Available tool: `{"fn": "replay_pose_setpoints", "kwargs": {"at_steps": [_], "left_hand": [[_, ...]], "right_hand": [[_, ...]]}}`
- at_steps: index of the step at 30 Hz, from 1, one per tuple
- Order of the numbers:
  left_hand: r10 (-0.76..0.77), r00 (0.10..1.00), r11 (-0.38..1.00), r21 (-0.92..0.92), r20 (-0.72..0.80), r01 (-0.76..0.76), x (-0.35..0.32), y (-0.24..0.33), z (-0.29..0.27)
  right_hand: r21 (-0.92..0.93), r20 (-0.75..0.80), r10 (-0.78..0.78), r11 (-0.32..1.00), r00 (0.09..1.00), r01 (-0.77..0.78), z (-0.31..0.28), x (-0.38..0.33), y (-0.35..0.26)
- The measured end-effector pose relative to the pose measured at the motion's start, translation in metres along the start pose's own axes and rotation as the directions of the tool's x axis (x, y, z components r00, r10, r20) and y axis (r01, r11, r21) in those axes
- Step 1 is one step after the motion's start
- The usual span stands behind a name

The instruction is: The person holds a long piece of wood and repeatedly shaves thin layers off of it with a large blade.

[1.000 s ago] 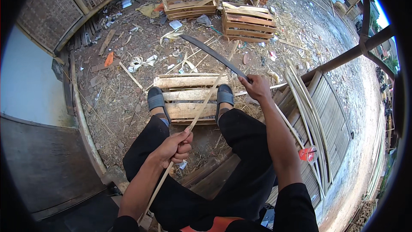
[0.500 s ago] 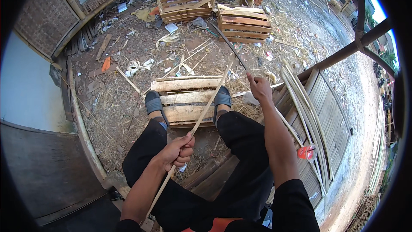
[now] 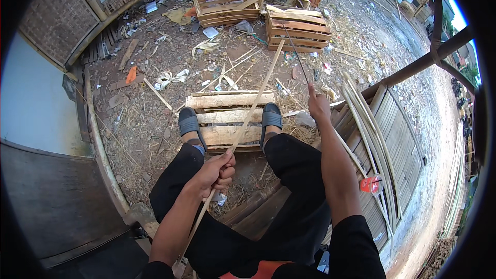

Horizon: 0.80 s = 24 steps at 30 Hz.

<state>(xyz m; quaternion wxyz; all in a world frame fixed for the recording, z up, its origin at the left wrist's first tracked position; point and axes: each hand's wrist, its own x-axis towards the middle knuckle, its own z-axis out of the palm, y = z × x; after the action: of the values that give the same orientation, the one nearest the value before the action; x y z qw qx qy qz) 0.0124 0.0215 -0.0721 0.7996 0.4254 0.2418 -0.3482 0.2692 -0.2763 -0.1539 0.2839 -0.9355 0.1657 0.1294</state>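
Closed in a fist, my left hand [image 3: 216, 174] grips a long pale bamboo strip [image 3: 262, 93]. The strip slants from beside my left forearm, up between my legs, to a far end beyond my feet. My right hand [image 3: 319, 106] is wrapped around the handle of a machete [image 3: 299, 58] with a long, thin, dark blade. That blade points away from me and a little left, seen nearly edge-on, to the right of the strip's far end and apart from it. Its handle is mostly hidden in my fingers.
My sandalled feet rest on a slatted wooden crate [image 3: 230, 135]. Several crates [image 3: 298, 30] stand farther off on littered ground. At my right, more bamboo strips [image 3: 373, 142] and a red-labelled plastic cup [image 3: 371, 184] lie on a bamboo bench [image 3: 399, 139]. A bamboo pole [image 3: 408, 68] crosses at right.
The machete has swung right, away from the strip's far end, and its blade has turned nearly edge-on. My left hand keeps its hold on the strip, which has tilted slightly.
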Motion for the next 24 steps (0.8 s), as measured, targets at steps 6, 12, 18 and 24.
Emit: {"fn": "replay_pose_setpoints", "kwargs": {"at_steps": [6, 12, 18, 24], "left_hand": [[0.135, 0.985, 0.989, 0.073, -0.109, -0.127, 0.020, 0.014, 0.002], [0.331, 0.924, 0.932, 0.217, -0.192, -0.289, 0.021, 0.023, -0.001], [0.395, 0.882, 0.909, 0.250, -0.259, -0.333, 0.026, 0.024, 0.008], [0.584, 0.741, 0.745, 0.581, -0.331, -0.328, 0.043, 0.014, 0.003]], "right_hand": [[0.256, -0.170, -0.082, 0.958, 0.982, 0.125, 0.035, 0.037, 0.012], [0.413, 0.087, -0.316, 0.874, 0.945, 0.255, 0.007, -0.053, -0.063], [-0.016, 0.323, -0.609, 0.761, 0.724, 0.648, 0.005, -0.128, -0.100], [-0.129, 0.369, -0.757, 0.533, 0.539, 0.836, 0.020, -0.149, -0.099]]}}
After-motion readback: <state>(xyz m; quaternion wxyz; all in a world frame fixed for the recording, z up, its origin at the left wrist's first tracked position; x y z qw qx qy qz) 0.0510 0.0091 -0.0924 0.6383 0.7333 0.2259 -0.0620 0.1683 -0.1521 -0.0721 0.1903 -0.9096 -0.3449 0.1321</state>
